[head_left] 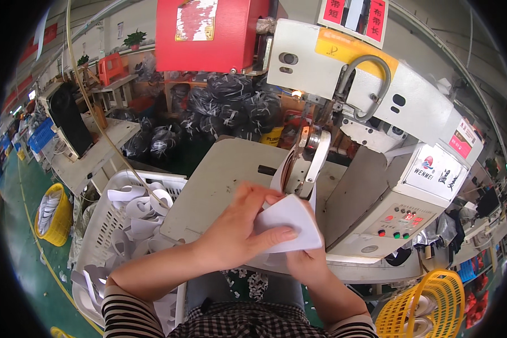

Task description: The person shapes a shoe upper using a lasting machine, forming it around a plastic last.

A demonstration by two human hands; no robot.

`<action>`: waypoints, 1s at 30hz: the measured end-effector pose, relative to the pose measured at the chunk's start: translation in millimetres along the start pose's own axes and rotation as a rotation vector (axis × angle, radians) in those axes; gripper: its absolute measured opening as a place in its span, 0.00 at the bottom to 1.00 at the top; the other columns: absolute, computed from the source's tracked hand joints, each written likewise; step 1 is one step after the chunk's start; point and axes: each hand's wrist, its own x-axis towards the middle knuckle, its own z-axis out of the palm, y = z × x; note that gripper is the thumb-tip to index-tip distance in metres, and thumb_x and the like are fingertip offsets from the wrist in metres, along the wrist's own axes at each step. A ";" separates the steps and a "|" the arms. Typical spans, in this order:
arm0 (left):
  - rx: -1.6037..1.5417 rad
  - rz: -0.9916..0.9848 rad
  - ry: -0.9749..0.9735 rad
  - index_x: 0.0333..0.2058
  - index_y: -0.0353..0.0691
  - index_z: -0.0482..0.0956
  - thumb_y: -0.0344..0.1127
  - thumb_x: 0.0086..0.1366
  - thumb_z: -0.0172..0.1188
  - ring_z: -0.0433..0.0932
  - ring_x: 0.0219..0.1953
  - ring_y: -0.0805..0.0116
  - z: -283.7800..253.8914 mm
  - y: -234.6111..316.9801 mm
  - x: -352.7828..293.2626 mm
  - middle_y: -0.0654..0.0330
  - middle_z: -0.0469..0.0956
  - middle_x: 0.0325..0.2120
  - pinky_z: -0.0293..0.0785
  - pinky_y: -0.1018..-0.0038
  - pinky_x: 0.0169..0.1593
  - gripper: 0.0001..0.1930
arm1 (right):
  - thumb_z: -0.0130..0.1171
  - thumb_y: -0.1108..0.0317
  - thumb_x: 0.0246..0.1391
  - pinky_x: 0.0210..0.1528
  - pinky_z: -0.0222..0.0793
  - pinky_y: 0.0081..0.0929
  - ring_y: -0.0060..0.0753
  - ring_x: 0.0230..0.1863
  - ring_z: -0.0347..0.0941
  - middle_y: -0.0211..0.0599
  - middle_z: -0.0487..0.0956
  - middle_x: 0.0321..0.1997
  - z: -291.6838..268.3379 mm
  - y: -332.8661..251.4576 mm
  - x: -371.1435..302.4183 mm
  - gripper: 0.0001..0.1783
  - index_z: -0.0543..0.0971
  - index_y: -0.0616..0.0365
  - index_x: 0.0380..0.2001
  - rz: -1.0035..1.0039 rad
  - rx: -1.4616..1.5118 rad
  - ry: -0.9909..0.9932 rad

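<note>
A white, smooth, curved piece with rounded corners is held up in front of the machine; its exact kind I cannot tell. My left hand grips its left side, with the thumb lying across the white face. From below, my right hand holds the lower right edge, its fingers mostly hidden behind the piece. Just beyond my hands is the machine's narrow metal work head, with white material around it. The piece overlaps the head's lower end, so I cannot tell whether they touch.
The big grey-white machine rises at the right, with a red box above. Its worktable spreads ahead of me. A white crate with curled white pieces stands left. Yellow baskets stand left and lower right. Black bags are piled behind.
</note>
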 end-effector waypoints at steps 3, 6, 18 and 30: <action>0.202 0.111 0.202 0.50 0.32 0.59 0.45 0.50 0.64 0.71 0.34 0.60 3.9 3.2 10.3 0.49 0.55 0.44 0.72 0.71 0.36 0.35 | 0.43 0.69 0.56 0.49 0.60 0.26 0.31 0.45 0.66 0.40 0.69 0.44 -4.4 -6.9 -6.6 0.19 0.61 0.66 0.50 0.220 0.131 -0.055; 0.252 0.161 0.177 0.50 0.33 0.59 0.49 0.52 0.62 0.71 0.31 0.62 3.0 3.2 15.5 0.49 0.55 0.44 0.71 0.73 0.34 0.34 | 0.42 0.66 0.58 0.47 0.60 0.24 0.28 0.43 0.66 0.36 0.70 0.40 -12.1 -8.3 -0.2 0.16 0.62 0.64 0.46 0.249 0.158 -0.098; -0.761 -0.265 -0.022 0.37 0.38 0.74 0.41 0.52 0.62 0.72 0.37 0.76 -34.6 7.0 57.7 0.63 0.75 0.32 0.64 0.78 0.44 0.16 | 0.54 0.67 0.52 0.37 0.61 0.13 0.15 0.33 0.66 0.23 0.72 0.29 -86.7 18.3 44.6 0.08 0.72 0.59 0.33 0.433 0.367 -0.007; -0.782 -0.204 0.159 0.23 0.43 0.70 0.32 0.51 0.55 0.67 0.28 0.79 -28.2 -18.4 112.8 0.67 0.69 0.22 0.60 0.82 0.34 0.03 | 0.57 0.68 0.45 0.33 0.63 0.15 0.18 0.27 0.70 0.29 0.75 0.26 -88.2 36.2 91.8 0.07 0.75 0.60 0.27 0.346 0.534 0.285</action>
